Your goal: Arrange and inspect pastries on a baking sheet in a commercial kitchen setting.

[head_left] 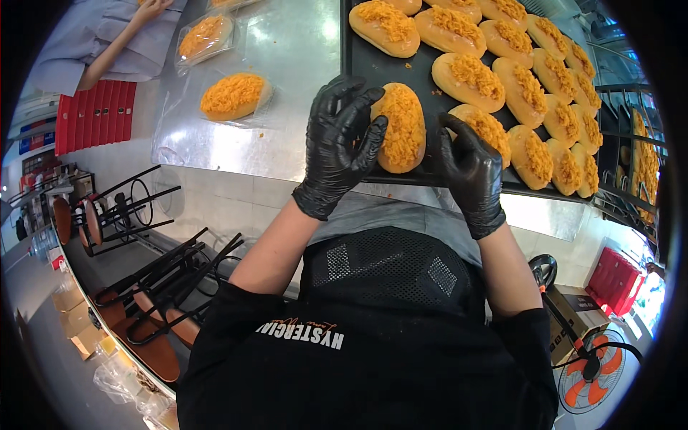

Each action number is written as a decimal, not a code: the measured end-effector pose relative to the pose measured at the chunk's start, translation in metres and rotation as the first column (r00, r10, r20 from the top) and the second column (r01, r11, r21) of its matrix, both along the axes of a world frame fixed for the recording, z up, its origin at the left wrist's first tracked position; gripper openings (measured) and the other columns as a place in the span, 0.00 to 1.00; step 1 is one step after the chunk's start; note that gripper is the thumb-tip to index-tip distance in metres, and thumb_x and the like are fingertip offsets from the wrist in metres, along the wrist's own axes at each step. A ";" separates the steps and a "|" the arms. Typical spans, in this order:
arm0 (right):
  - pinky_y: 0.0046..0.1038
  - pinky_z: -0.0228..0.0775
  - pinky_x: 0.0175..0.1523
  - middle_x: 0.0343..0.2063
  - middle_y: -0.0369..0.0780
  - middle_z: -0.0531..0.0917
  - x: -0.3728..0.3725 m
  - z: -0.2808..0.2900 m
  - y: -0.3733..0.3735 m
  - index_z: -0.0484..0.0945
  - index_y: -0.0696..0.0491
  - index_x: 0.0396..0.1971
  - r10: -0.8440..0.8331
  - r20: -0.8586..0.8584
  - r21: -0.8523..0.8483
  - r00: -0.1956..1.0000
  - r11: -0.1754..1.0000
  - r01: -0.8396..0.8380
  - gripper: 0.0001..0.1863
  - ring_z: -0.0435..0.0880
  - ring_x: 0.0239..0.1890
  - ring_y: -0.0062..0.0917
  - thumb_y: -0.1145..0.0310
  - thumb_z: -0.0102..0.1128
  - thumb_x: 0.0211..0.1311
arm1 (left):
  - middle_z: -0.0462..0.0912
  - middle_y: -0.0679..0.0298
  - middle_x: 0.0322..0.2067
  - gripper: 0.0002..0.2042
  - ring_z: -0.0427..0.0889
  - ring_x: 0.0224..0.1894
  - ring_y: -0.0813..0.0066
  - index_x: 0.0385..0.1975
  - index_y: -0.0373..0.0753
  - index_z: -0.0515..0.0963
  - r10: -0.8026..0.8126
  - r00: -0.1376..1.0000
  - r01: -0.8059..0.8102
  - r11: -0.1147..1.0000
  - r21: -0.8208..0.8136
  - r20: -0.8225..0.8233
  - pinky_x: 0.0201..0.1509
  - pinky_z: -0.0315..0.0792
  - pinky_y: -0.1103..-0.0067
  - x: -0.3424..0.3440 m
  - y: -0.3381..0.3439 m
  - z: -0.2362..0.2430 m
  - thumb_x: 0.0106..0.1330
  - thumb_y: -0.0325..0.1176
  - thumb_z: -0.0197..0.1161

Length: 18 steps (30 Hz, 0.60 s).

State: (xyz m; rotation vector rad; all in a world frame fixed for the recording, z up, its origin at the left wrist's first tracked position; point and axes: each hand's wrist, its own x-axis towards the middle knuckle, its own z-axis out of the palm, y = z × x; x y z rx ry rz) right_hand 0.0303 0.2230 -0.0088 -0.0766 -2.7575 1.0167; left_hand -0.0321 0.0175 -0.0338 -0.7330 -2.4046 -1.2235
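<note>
The bun (pixel 401 130), topped with orange shreds, is at the upper centre of the frame, upright lengthwise, over the lower left of the dark tray (pixel 393 66). The left hand (pixel 342 140), black-gloved, is at its left, fingers bent and well parted from the thumb; forefinger and thumb tips meet the bun's left edge in view, though whether they press it I cannot tell. The right hand (pixel 469 172), also gloved, is just right of the bun, fingers curled, a small gap between forefinger and thumb, nothing visible between them; its forefinger overlaps a second bun (pixel 489 136). More buns (pixel 522 89) fill the upper right. On the metal table (pixel 287 61), upper left, two buns lie on clear film (pixel 263 115).
</note>
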 end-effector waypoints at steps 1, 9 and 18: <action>0.27 0.77 0.29 0.34 0.40 0.90 0.000 0.002 0.001 0.84 0.55 0.45 0.004 0.022 0.018 1.000 1.000 -0.005 0.13 0.86 0.25 0.27 0.71 0.65 0.61 | 0.76 0.56 0.52 0.21 0.74 0.56 0.56 0.49 0.41 0.81 0.003 1.000 -0.003 1.000 0.005 0.018 0.63 0.69 0.65 0.000 -0.003 -0.001 0.53 0.31 0.72; 0.28 0.79 0.32 0.38 0.40 0.90 0.000 -0.002 -0.003 0.84 0.55 0.47 0.080 -0.182 0.042 0.980 0.996 -0.073 0.14 0.88 0.28 0.28 0.72 0.65 0.61 | 0.78 0.59 0.49 0.18 0.76 0.53 0.61 0.45 0.42 0.83 0.044 0.997 -0.041 0.998 -0.054 0.061 0.62 0.67 0.68 0.004 -0.004 -0.006 0.53 0.33 0.73; 0.27 0.80 0.33 0.40 0.41 0.89 -0.013 -0.005 -0.014 0.84 0.53 0.48 0.115 -0.028 0.044 0.993 0.992 -0.114 0.15 0.88 0.29 0.28 0.72 0.64 0.61 | 0.78 0.58 0.51 0.19 0.76 0.54 0.62 0.46 0.41 0.84 0.029 1.000 -0.027 0.989 -0.146 0.007 0.59 0.70 0.68 -0.005 0.015 0.008 0.53 0.33 0.74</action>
